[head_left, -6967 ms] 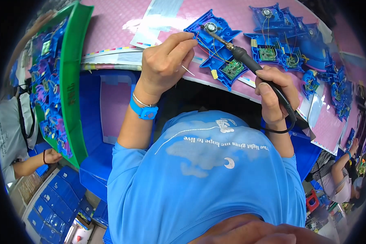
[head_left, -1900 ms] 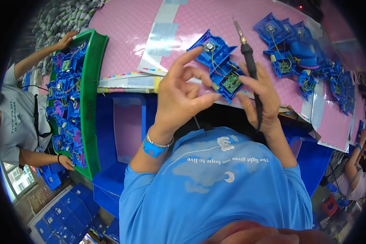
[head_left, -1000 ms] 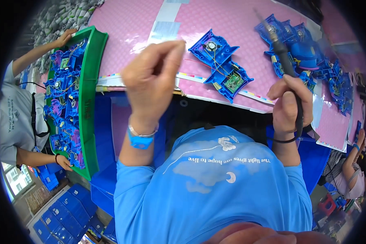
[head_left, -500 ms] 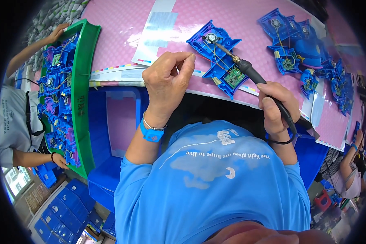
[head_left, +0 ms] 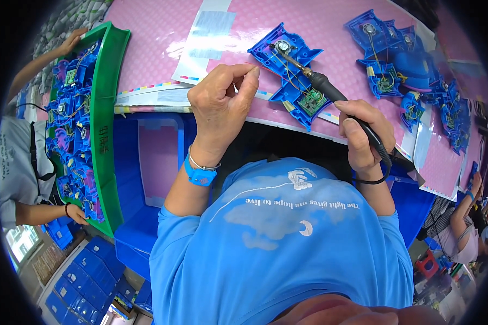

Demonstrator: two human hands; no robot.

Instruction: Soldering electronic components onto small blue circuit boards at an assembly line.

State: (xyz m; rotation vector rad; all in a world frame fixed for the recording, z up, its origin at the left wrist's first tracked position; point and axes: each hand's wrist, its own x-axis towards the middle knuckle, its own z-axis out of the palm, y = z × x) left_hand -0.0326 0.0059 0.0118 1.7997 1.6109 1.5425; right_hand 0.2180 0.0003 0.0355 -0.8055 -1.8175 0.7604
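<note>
Read the clock flat over your view, twelve straight ahead. At one o'clock, on the pink-covered table (head_left: 154, 46), lies an opened pair of blue plastic shell halves: the speaker half (head_left: 270, 53) farther from you, the circuit-board half (head_left: 293, 106) nearer, thin wires crossing between them.

Between two and three, your right hand (head_left: 366, 132) is closed around a soldering iron (head_left: 325, 85). Its metal tip points toward ten o'clock and reaches the near rim of the round speaker (head_left: 283, 46); contact is too fine to tell.

At eleven, your left hand (head_left: 221, 103) has thumb and forefinger pressed together just beside the speaker half. A thin red wire (head_left: 263, 69) shows by those fingertips; you cannot tell whether they pinch it. A blue wristband (head_left: 201, 173) circles that wrist.

More blue shell pieces (head_left: 417, 67) cluster at two o'clock. Between nine and ten, a co-worker's hands (head_left: 77, 214) hold a green tray (head_left: 105, 100) filled with similar parts.
</note>
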